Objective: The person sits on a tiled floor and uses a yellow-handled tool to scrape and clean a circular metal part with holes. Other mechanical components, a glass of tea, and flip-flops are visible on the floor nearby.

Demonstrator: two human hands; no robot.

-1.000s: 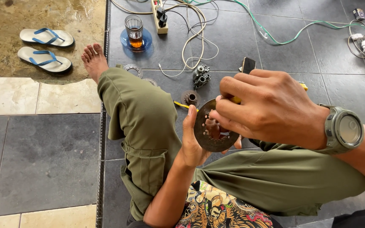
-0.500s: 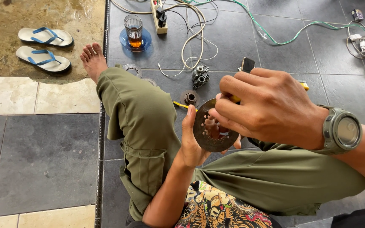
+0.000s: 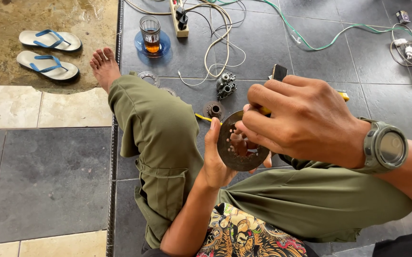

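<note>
Left hand (image 3: 218, 159): you grip the round metal disc (image 3: 237, 143) by its edge, above your lap.
Right hand (image 3: 301, 121): closed on a yellow-handled tool (image 3: 343, 95) — fingers at the disc's centre.
Twelve o'clock: small gear parts (image 3: 226, 85), power strip (image 3: 179, 14).
Eleven o'clock: glass of tea (image 3: 150, 33) — on a blue saucer (image 3: 141, 46).

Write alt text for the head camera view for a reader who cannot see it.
A seated person's left hand holds a round perforated metal disc while the right hand, with a wristwatch, works at its centre. Small metal parts, cables, a glass of tea and flip-flops lie on the tiled floor.
</note>
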